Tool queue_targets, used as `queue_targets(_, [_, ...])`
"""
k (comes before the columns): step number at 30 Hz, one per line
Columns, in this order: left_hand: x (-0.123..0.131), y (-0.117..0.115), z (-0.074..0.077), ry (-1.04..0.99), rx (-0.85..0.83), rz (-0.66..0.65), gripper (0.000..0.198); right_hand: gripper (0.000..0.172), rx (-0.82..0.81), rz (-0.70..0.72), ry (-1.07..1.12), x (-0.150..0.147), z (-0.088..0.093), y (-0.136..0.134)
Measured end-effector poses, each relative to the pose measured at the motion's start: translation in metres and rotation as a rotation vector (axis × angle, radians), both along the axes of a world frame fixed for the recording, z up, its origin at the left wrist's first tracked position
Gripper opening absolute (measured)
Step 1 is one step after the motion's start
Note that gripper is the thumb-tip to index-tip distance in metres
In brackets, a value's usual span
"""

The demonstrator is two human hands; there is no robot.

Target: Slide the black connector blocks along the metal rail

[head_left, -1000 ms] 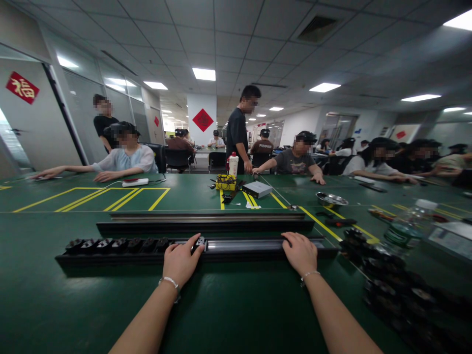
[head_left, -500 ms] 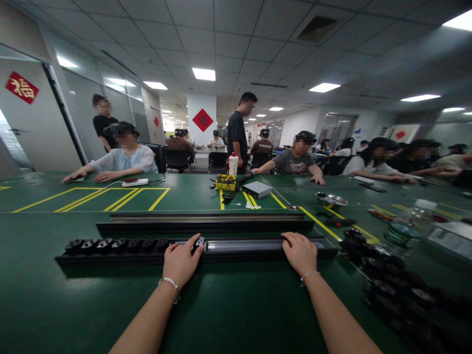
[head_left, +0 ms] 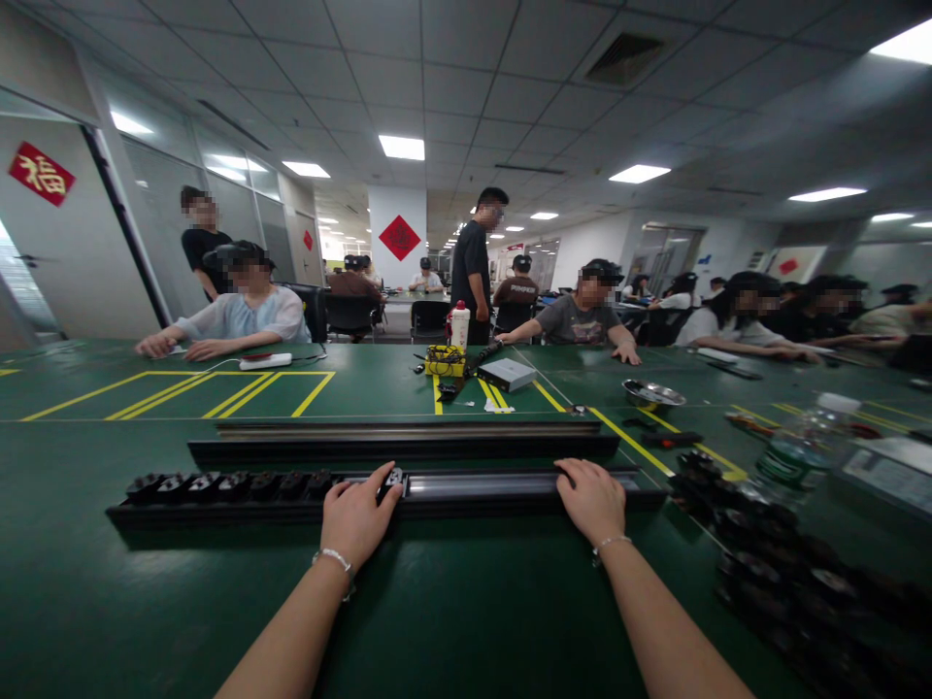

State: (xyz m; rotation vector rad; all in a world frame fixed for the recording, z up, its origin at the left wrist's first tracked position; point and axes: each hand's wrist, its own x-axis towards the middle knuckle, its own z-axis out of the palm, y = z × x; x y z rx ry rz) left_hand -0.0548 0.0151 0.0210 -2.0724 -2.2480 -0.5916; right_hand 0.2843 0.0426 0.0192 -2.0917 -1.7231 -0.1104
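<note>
A long black rail (head_left: 473, 490) lies across the green table (head_left: 182, 602) in front of me. Several small black parts (head_left: 225, 484) sit in a row in its left half. My left hand (head_left: 356, 519) rests against the rail's near side, fingers curled, pinching one small black part (head_left: 394, 480) at the end of that row. My right hand (head_left: 593, 500) lies flat on the rail further right, fingers together and stretched out, holding nothing. A second black rail (head_left: 408, 442) lies parallel just behind.
A pile of loose black parts (head_left: 786, 573) lies at the right, with a plastic water bottle (head_left: 797, 451) and a metal bowl (head_left: 653, 395) beyond. A yellow tool (head_left: 446, 360), white bottle (head_left: 459, 325) and grey box (head_left: 508, 374) stand mid-table. Several people sit around; one stands.
My hands and the rail have not moved. The seated person at the left has drawn an outstretched arm in, and the standing person has turned and stepped slightly away.
</note>
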Motion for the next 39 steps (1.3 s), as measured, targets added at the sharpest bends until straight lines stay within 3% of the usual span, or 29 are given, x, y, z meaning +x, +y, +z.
queue_targets(12, [-0.0018,0.0008,-0.0049,0.030,0.045,-0.019,0.051,0.039,0.040,-0.007,-0.021,0.0012,-0.0066,0.0032])
queue_targets(31, [-0.0037,0.0022,-0.0070,0.013,0.047,-0.028,0.052,0.041,-0.004,-0.001,-0.003,-0.0006,-0.0002,0.0002])
queue_targets(39, [-0.0031,0.0009,-0.0043,0.036,0.037,-0.024,0.051,0.038,0.050,-0.005,-0.006,-0.0010,-0.0032,0.0007])
